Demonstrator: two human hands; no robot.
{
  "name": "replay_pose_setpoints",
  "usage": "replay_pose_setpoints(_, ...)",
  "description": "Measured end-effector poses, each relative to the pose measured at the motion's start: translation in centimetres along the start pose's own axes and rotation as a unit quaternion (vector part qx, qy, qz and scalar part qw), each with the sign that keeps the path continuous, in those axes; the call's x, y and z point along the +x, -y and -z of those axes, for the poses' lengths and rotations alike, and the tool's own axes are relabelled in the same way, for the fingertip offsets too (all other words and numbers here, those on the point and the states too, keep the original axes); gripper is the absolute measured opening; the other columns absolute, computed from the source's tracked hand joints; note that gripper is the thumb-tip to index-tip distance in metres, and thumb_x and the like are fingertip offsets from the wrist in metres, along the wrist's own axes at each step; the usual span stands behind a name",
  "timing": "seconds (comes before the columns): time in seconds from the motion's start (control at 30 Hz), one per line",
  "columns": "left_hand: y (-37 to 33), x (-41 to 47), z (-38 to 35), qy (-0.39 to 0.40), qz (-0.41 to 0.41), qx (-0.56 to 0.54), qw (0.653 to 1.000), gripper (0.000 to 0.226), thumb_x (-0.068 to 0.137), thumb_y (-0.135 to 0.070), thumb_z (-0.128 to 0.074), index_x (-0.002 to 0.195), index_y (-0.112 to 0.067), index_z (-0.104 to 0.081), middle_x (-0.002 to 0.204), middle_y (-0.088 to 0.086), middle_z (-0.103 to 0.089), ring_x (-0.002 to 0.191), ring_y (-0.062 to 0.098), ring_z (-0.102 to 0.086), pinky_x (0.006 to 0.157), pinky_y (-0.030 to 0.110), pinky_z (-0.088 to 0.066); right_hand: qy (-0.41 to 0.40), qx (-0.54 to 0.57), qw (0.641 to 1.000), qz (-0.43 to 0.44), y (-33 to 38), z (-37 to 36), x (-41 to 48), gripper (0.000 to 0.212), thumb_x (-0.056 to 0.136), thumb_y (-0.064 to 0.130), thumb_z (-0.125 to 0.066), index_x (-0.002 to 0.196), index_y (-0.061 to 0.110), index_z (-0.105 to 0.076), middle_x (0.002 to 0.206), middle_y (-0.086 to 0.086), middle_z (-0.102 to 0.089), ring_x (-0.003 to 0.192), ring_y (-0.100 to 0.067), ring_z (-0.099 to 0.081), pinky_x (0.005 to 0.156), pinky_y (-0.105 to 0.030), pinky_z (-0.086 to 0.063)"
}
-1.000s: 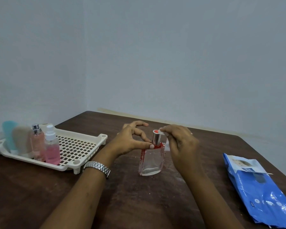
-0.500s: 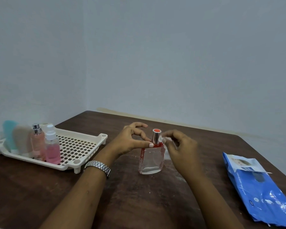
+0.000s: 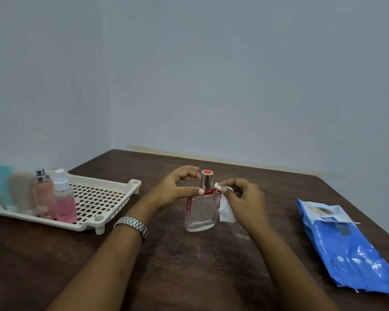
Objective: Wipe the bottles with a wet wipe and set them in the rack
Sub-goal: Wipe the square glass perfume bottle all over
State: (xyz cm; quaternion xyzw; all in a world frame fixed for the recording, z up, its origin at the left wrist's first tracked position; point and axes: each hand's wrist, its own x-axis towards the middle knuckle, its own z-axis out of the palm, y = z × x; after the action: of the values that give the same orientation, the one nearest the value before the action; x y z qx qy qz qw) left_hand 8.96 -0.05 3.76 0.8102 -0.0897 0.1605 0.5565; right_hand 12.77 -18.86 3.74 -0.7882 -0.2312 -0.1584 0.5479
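Well to the left of the perfume bottle (image 3: 201, 212) sits the cream slotted rack (image 3: 103, 198). Four containers stand upright in the end of it farthest from that bottle: a blurred teal bottle (image 3: 1, 187), a beige bottle (image 3: 20, 191), a peach spray bottle (image 3: 43, 196) with a silver top, and a pink spray bottle (image 3: 64, 203) with a white pump. They look finished with, and seem packed together so that the next one can go on the grid nearer the perfume bottle.

Closer in, a metal wristwatch (image 3: 131, 224) circles the left wrist. The left hand (image 3: 175, 189) is at the perfume bottle's left shoulder. Its fingers (image 3: 189, 191) pinch the glass just below the silver cap (image 3: 206, 181), thumb in front and forefinger arched behind. This is probably a brace against tipping or sliding.

The perfume bottle stands upright on the desk (image 3: 189, 265), clear glass with red edging, not yet in the rack. The wet wipe (image 3: 226, 212) touches its right shoulder, with a loose tail hanging beside the bottle's right edge. Just right of the bottle, the right hand (image 3: 245, 198) has its fingers (image 3: 231, 184) closed on the wipe. They press a bunched corner in, likely to clean the angle under the cap.

Well to the right of the bottle lies the blue wet-wipe pack (image 3: 346, 248), flap peeled open, presumably kept within reach.
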Motion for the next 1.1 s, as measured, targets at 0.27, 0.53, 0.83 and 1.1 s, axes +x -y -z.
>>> replay_pose_setpoints(0.27,0.4,0.1,-0.9,0.067,-0.007,-0.104,0.992,0.048,0.061,-0.033,-0.071,0.103,-0.009,-0.072,0.123,-0.024,-0.057,0.112,-0.003,-0.056,0.081,0.012,-0.047,-0.007,0.014,1.0,0.025,0.3,-0.6,-0.3,0.018,0.087,0.011,-0.062,0.079,0.026,-0.067,0.079,0.016,-0.066,0.075,0.003,-0.06,0.061,-0.007,-0.046)
replay_pose_setpoints(0.53,0.7,0.2,-1.2,0.066,-0.01,-0.089,0.994,0.052,0.058,-0.041,-0.071,0.097,-0.007,-0.07,0.119,-0.03,-0.057,0.112,-0.008,-0.052,0.082,0.013,-0.046,0.091,-0.004,0.989,-0.119,-2.4,-0.8,0.4,0.01,0.088,0.015,-0.06,0.09,0.016,-0.07,0.086,0.0,-0.069,0.084,-0.016,-0.064,0.078,-0.036,-0.055)
replay_pose_setpoints(0.83,0.7,0.3,-1.7,0.073,-0.004,-0.074,0.995,0.041,0.065,-0.045,-0.07,0.102,-0.027,-0.073,0.128,-0.022,-0.055,0.119,0.003,-0.052,0.099,0.029,-0.044,0.049,0.158,0.977,-0.133,-1.0,-0.3,0.2,0.012,0.09,0.01,-0.058,0.083,0.014,-0.066,0.087,-0.007,-0.069,0.084,-0.021,-0.065,0.077,-0.035,-0.056)
replay_pose_setpoints(1.1,1.1,0.3,-3.3,0.001,0.014,-0.197,0.98,0.028,0.074,-0.019,-0.064,0.101,-0.017,-0.063,0.115,0.001,-0.067,0.094,0.011,-0.066,0.076,0.025,-0.054,0.115,0.038,0.977,-0.176,-1.7,-0.7,-0.1,0.016,0.089,0.006,-0.057,0.077,0.013,-0.065,0.083,-0.007,-0.067,0.084,-0.022,-0.062,0.069,-0.031,-0.051)
